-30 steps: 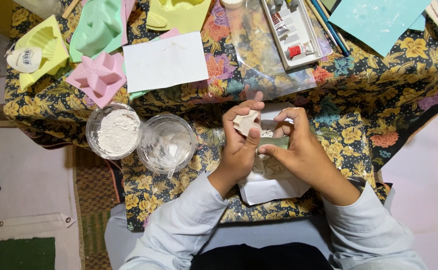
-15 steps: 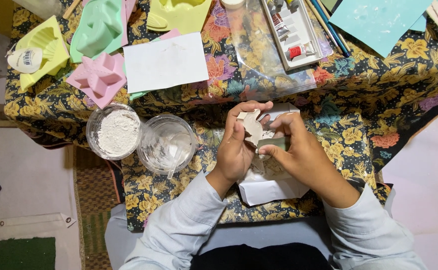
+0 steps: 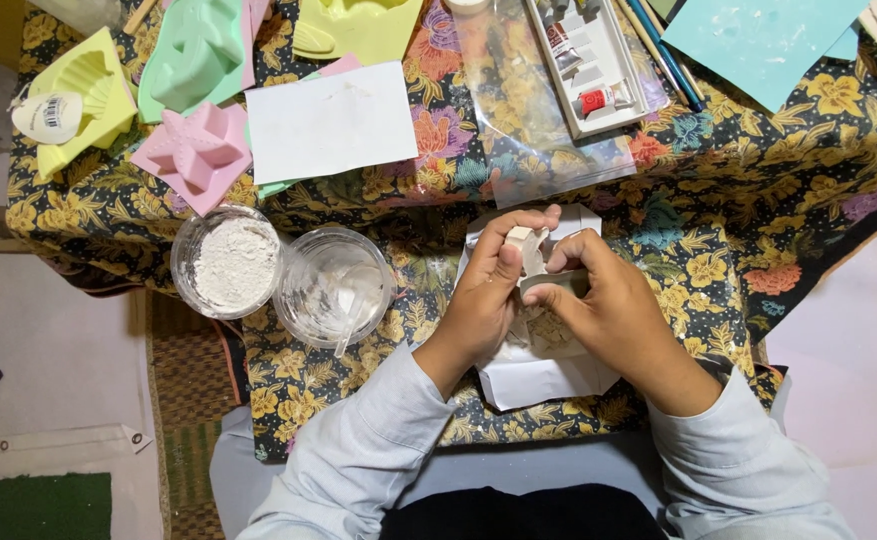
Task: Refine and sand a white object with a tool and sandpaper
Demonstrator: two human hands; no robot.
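While both hands meet over a white folded paper on the floral tabletop, the left hand pinches a small white plaster piece between thumb and fingers; the right hand curls closed around the same piece's lower side; just left sit a tub of white powder and a clear cup with a spoon; a pink star mould lies further up.

White cast piece now farther left.
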